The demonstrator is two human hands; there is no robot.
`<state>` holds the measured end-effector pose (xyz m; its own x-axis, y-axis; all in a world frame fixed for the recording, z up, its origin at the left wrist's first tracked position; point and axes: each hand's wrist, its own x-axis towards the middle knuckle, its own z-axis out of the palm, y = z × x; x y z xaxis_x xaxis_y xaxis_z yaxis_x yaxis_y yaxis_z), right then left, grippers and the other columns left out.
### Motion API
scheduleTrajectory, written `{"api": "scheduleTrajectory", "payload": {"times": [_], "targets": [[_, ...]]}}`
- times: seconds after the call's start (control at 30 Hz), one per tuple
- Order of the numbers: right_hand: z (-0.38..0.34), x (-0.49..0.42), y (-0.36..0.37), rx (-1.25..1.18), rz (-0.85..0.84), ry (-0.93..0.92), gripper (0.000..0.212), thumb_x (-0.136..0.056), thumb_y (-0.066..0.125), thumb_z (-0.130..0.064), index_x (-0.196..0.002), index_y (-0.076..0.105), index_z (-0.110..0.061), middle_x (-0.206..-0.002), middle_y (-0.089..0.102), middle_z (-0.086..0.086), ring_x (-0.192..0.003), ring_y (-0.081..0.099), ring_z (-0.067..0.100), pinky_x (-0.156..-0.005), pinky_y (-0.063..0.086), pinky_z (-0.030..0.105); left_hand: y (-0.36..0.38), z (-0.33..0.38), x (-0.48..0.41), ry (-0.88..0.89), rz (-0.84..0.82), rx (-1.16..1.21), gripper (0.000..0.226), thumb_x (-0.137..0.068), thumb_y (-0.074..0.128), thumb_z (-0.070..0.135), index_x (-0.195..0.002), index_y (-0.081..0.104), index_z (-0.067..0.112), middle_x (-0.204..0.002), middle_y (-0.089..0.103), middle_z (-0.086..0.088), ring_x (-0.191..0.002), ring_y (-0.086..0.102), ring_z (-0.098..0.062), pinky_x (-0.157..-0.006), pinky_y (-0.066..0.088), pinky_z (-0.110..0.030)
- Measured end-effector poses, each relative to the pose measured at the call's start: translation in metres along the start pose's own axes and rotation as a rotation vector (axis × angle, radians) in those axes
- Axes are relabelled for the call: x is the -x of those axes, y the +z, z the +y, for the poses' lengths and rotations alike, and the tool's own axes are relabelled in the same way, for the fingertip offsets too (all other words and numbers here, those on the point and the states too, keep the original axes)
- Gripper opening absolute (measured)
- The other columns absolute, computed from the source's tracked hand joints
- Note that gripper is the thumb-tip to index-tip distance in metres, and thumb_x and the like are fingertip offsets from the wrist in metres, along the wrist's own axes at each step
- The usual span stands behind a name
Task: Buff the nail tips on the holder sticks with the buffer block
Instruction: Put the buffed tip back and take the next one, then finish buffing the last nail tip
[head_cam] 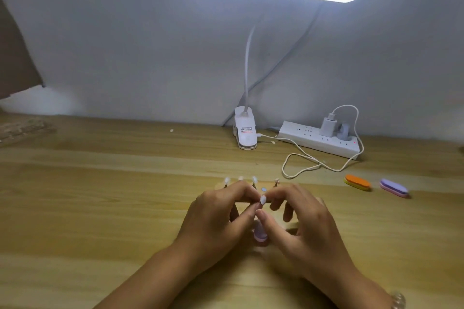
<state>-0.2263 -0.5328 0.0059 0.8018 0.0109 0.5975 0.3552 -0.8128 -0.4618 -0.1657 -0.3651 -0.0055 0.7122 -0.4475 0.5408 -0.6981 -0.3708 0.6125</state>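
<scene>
pinching at the middle

left hand (216,211) and right hand (301,223), fingers curled, pinch one nail tip (263,199) between them. four holder sticks (254,180) just beyond the knuckles; one buffer block (259,234) under the thumbs; orange block (357,182) and purple block (394,187) well right.

One pale nail tip (263,199) is standing upright, pinched between the left hand (216,218) and right hand (301,228), four more tips (254,179) are standing in a row just behind — and a lilac-pink buffer block (259,235) is lying beneath, half hidden.
</scene>
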Motion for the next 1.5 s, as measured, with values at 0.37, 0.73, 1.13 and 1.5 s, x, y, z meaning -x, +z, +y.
{"api": "scheduleTrajectory", "payload": {"times": [0.37, 0.73, 1.13, 1.5], "targets": [[0.008, -0.004, -0.001, -0.096, 0.153, 0.094, 0.015, -0.082, 0.076, -0.019, -0.09, 0.065, -0.025, -0.082, 0.062, -0.014, -0.067, 0.056, 0.008, -0.065, 0.049, 0.043, -0.002, 0.005, -0.002, 0.031, 0.13, -0.294, 0.033, -0.083, 0.061, 0.044, -0.114, 0.062, 0.033, -0.105, 0.062, 0.019, -0.093, 0.055, -0.005, -0.079, 0.04, -0.023], [0.014, -0.008, -0.004, 0.073, 0.149, 0.224, 0.019, -0.078, 0.079, -0.017, -0.094, 0.072, -0.024, -0.1, 0.055, -0.003, -0.099, 0.055, 0.021, -0.087, 0.045, 0.048, -0.006, -0.02, -0.009, -0.409, 0.042, -0.294, 0.05, -0.076, 0.072, 0.049, -0.12, 0.048, 0.042, -0.107, 0.053, 0.028, -0.114, 0.049, -0.002, -0.098, 0.027, -0.027], [0.016, -0.007, -0.002, 0.098, 0.054, 0.315, 0.034, -0.081, 0.074, -0.021, -0.112, 0.066, -0.03, -0.106, 0.054, -0.007, -0.102, 0.055, 0.017, -0.089, 0.046, 0.045, -0.005, -0.014, -0.006, -0.274, 0.032, -0.297, 0.043, -0.075, 0.073, 0.047, -0.112, 0.052, 0.047, -0.107, 0.053, 0.03, -0.106, 0.044, 0.004, -0.091, 0.019, -0.021], [0.018, -0.008, -0.004, 0.006, 0.086, 0.345, 0.008, -0.086, 0.071, -0.018, -0.087, 0.066, -0.024, -0.081, 0.063, -0.015, -0.071, 0.06, 0.005, -0.075, 0.05, 0.038, -0.005, -0.018, -0.009, -0.446, 0.056, -0.317, 0.039, -0.082, 0.067, 0.047, -0.115, 0.048, 0.042, -0.115, 0.054, 0.03, -0.119, 0.042, -0.003, -0.093, 0.017, -0.025]]}}
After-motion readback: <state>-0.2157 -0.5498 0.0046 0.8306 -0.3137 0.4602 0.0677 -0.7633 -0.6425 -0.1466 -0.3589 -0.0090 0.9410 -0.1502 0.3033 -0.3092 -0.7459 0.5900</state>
